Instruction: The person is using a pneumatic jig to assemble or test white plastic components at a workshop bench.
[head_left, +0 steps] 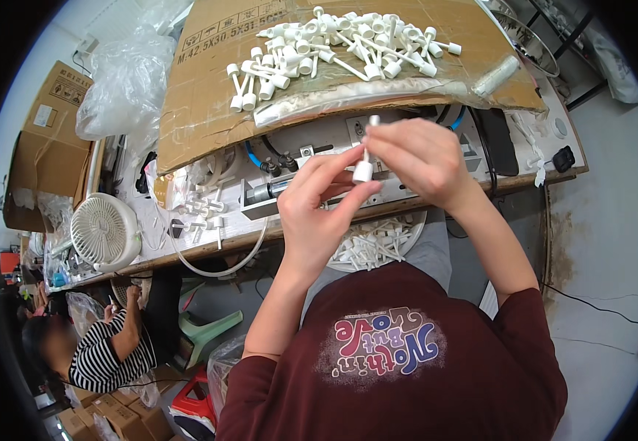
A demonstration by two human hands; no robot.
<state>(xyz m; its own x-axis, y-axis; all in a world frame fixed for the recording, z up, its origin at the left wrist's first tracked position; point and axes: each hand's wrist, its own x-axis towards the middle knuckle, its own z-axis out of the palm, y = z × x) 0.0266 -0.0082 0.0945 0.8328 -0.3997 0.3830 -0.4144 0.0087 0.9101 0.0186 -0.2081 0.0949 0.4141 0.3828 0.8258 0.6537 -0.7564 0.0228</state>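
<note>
Between both hands, above the bench edge, is a small white plastic piece (363, 171) with a round cap and a thin stem. Its cap faces down toward me and the stem points up and away. My left hand (310, 209) closes its thumb and fingers about the cap end. With its fingertips pinched, my right hand (423, 158) has hold of the stem. A metal fixture (260, 197) with a cylinder sits on the bench just behind the hands. Many similar white pieces (289, 59) are heaped on a cardboard sheet (194, 95) beyond it.
More white pieces fill a round basin (416, 229) at my lap. A white fan (104, 232) and a curved hose (249, 257) are on the left, along with scattered pieces (205, 213). A co-worker in a striped top (109, 356) sits lower left. A black clip-like object (563, 159) lies right.
</note>
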